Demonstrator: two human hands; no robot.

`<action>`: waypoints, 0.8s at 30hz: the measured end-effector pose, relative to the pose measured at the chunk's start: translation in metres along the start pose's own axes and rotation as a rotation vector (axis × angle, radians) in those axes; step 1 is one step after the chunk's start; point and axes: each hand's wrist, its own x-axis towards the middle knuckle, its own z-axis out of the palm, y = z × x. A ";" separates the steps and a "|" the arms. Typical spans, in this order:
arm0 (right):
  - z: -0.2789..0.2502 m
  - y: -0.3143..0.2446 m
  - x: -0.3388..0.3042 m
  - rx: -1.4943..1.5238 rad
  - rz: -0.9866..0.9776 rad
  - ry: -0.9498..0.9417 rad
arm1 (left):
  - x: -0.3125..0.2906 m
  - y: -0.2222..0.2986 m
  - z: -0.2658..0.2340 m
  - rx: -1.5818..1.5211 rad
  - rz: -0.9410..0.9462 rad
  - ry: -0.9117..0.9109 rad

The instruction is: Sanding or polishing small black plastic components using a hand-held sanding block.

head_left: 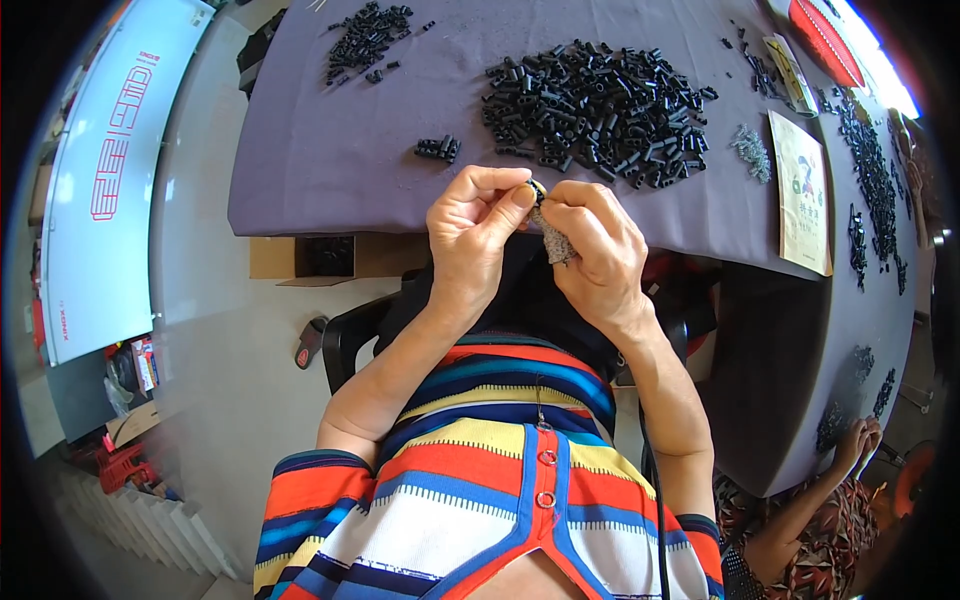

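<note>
My two hands meet just above the near edge of the table. The thumb and forefinger of my left hand (470, 235) are pinched on a small black part (535, 189), probably one of the black tubular pieces. My right hand (605, 240) is closed close beside it, its fingertips touching the same part. Under the right fingers hangs a grey speckled bunch (557, 243); whether it is cloth or many tiny pieces I cannot tell. Beyond my hands lies a large heap of short black plastic tubes (600, 110). A small group of black tubes (437, 149) sits to the left.
Another pile of black parts (368, 42) lies at the far left of the purple tablecloth (340, 150). To the right are small grey pieces (751, 153) and a printed paper bag (800, 195). A co-worker's hands (858, 445) are at the lower right. A cardboard box (275, 258) stands below the table.
</note>
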 end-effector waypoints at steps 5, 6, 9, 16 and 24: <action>0.006 -0.002 -0.003 0.263 0.330 0.046 | 0.001 -0.001 0.002 -0.111 0.054 0.018; 0.009 -0.004 -0.005 0.263 0.329 0.046 | 0.001 -0.001 0.002 -0.111 0.055 0.018; 0.014 -0.007 -0.008 0.542 0.562 0.102 | 0.000 0.000 0.001 -0.131 0.042 -0.005; 0.010 -0.001 -0.006 0.442 0.429 0.106 | -0.002 -0.003 -0.002 -0.129 0.037 -0.028; -0.002 -0.003 0.001 0.201 0.206 0.053 | -0.003 -0.003 0.003 -0.056 0.065 0.033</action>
